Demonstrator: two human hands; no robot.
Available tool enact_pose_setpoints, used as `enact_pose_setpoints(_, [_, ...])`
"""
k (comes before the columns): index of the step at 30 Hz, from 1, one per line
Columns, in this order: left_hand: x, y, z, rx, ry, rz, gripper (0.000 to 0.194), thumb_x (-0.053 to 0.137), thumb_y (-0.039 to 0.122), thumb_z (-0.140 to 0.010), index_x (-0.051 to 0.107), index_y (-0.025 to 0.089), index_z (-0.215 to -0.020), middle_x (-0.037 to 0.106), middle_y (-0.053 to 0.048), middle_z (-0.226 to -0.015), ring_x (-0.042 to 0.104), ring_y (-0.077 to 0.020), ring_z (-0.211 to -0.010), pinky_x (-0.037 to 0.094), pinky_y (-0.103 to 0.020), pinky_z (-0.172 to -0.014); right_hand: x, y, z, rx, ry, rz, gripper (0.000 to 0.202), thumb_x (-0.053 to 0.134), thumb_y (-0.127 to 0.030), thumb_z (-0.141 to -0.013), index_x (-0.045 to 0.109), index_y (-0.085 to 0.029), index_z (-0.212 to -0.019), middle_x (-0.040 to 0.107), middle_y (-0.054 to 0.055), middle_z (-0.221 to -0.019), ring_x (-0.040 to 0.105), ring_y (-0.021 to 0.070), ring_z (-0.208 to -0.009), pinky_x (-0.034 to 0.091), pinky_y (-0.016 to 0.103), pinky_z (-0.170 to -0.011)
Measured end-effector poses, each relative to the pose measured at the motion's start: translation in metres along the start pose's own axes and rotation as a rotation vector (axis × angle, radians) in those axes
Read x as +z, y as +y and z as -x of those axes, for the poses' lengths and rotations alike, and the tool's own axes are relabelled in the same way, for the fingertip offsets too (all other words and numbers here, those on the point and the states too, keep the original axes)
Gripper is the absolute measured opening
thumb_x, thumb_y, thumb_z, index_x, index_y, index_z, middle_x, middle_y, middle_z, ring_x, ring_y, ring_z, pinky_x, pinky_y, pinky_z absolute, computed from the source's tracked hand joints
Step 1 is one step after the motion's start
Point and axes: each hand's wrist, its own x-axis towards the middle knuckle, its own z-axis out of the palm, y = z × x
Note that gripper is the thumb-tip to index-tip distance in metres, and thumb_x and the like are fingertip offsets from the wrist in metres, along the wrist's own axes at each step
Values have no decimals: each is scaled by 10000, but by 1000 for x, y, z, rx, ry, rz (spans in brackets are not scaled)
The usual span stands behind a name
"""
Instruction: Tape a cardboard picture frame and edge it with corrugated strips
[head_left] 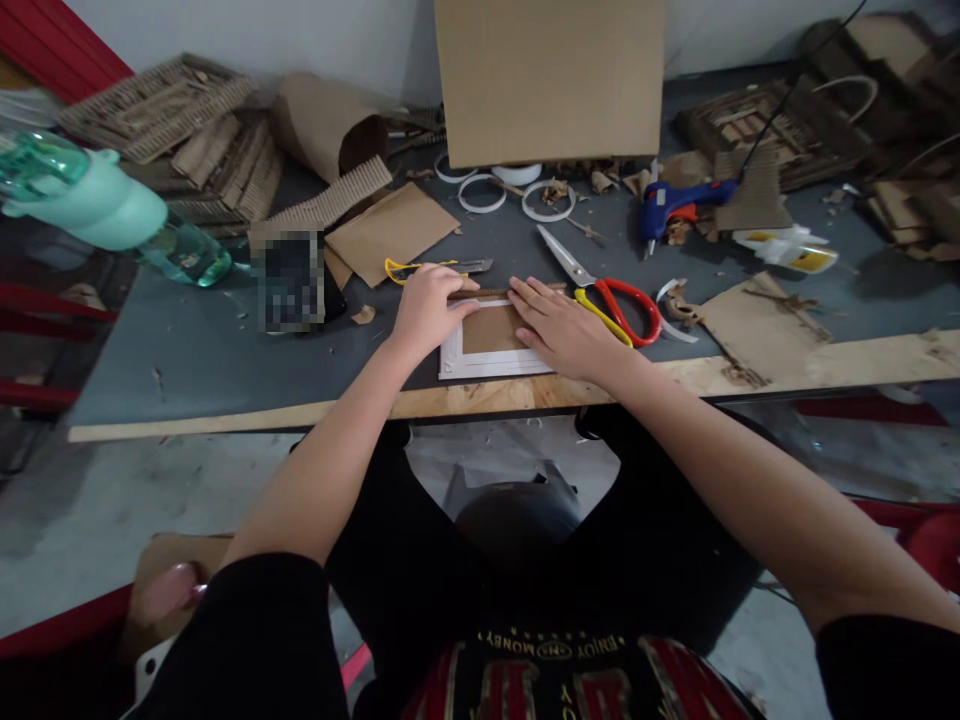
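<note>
A rectangular cardboard panel (491,365) with a white border and a brown middle lies near the table's front edge. Along its far side runs a thin brown cardboard strip (491,294). My left hand (429,308) is closed at the left end of this strip, thumb on the near side and fingers on the far side. My right hand (559,325) lies flat over the panel's right part, fingers stretched out and their tips at the strip. Just beyond my left hand is a yellow utility knife (472,267). Scissors (592,282) with red and yellow handles lie beside my right hand.
A blue glue gun (679,208), a white glue bottle (795,248) and cardboard scraps (765,325) lie to the right. White tape rings (482,194) sit below an upright cardboard sheet (551,80). On the left are a green water bottle (112,205) and stacked corrugated pieces (225,170).
</note>
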Motion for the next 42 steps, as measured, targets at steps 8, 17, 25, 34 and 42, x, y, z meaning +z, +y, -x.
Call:
enact_pose_setpoints(8, [-4,2,4,11,-22,-27,175,788,256,-990,858,238,-1149,849,-89,-1227,733,-296,-1212,545,-492,-1148,1,3,1,65,14,10,742,418,-419,-1113,339,-84,-1771,341,210,-1811,314,372,-1697,326,622,-1364])
enact_pose_setpoints(17, [-5,6,6,8,-45,-41,212,763,226,-1007,827,198,-1208,820,-116,-1310,728,-304,-1281,547,-475,-1178,0,12,3,115,40,8,808,437,-490,-1108,321,-31,-1764,284,240,-1826,272,387,-1711,281,630,-1378])
enact_pose_setpoints(25, [-3,10,8,-25,-56,-67,212,747,235,-1019,818,209,-1216,806,-109,-1289,728,-311,-1256,566,-463,-1139,0,11,4,111,49,33,757,435,-465,-1114,356,-72,-1756,369,231,-1799,344,389,-1684,321,635,-1360])
enact_pose_setpoints(34, [-7,14,10,-39,-76,-52,301,727,213,-1040,773,131,-1326,778,-166,-1353,758,-313,-1271,585,-453,-1142,-11,17,-3,27,85,68,775,454,-483,-1100,351,-102,-1768,334,174,-1822,294,351,-1708,302,626,-1371])
enact_pose_setpoints(42, [-4,10,9,-5,-88,-91,325,761,259,-1026,768,119,-1320,786,-189,-1357,742,-338,-1305,574,-477,-1160,-4,20,-3,72,45,45,747,443,-438,-1100,387,-69,-1747,384,196,-1794,340,364,-1689,321,613,-1365])
